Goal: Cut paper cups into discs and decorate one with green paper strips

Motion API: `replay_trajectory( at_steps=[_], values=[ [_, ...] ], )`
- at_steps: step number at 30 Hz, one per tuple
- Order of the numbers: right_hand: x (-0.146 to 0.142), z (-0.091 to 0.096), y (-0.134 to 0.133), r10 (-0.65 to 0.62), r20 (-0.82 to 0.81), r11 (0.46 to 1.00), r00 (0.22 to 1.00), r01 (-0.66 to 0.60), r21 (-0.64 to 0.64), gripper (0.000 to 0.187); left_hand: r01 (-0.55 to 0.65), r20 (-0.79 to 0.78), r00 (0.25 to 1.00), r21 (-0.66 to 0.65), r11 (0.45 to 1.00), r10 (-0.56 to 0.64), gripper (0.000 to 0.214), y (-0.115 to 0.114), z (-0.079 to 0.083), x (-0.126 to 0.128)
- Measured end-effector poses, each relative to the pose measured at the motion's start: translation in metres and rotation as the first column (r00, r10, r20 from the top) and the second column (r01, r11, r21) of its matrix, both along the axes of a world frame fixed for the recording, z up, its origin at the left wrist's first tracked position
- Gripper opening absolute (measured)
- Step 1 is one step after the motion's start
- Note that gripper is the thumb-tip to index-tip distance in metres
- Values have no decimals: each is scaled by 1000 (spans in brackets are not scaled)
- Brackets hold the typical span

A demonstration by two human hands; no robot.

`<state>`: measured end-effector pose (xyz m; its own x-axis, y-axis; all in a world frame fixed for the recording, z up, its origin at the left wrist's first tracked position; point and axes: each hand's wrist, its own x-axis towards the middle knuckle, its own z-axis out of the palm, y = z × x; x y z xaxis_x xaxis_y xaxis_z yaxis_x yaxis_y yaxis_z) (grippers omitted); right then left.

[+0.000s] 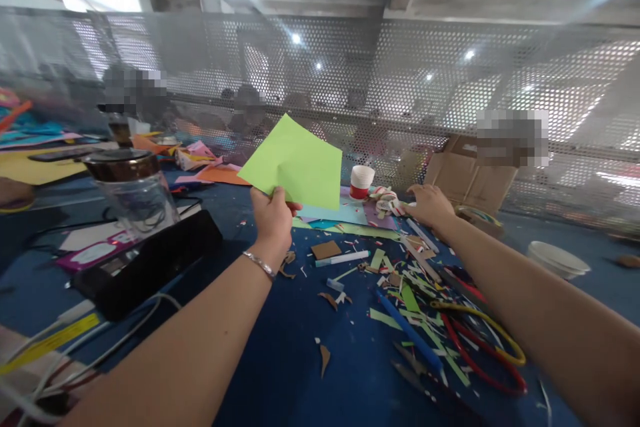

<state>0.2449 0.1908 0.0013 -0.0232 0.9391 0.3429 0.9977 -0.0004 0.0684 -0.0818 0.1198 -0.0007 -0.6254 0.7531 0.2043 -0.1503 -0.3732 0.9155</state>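
Observation:
A light green sheet of paper (305, 170) is raised above the table, pinched at its lower edge by my left hand (273, 213). My right hand (433, 205) reaches far over the table, fingers partly stretched, beside a crumpled white and red bundle (386, 201). Whether it touches that bundle I cannot tell. Left of the bundle stands a stack of paper cups (361, 181), white above and red below. Coloured sheets (345, 213) lie flat beneath the bundle. A capped marker (343, 258) and a brown cardboard piece (326, 250) lie between my arms.
Paper scraps (413, 303), a blue pen (410, 333) and scissors (415, 370) with dark blades litter the right. A glass jar (133, 197) and a black device (150, 267) stand left. A perforated screen (320, 80) closes the back; a cardboard box (470, 180) leans there.

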Motion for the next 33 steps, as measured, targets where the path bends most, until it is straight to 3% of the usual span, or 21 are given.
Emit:
replay_trajectory(
  at_steps=[5,9,14,18,26,33],
  values=[
    [19,21,-33,95,-45,995,994,-97,-25,35,29,-74,997,-46,998,-33,18,2,-6,-1],
    [38,32,-82,129,-123,987,984,-139,-77,32,53,-215,974,-89,995,-71,24,2,-9,-2],
    [58,30,-152,99,-234,979,967,-137,-151,28,7,-372,927,-106,994,-46,30,-2,-7,-5],
    [74,19,-188,92,-285,961,954,-161,-226,32,-121,-478,876,-96,988,61,23,-6,4,-14],
    [99,7,-196,56,-291,952,955,-139,-272,38,-287,-727,683,-180,941,69,10,-12,16,-41],
    [104,0,-193,31,-277,956,960,-110,-274,38,-387,-857,509,-314,867,-84,38,-11,22,-45]
  ],
)
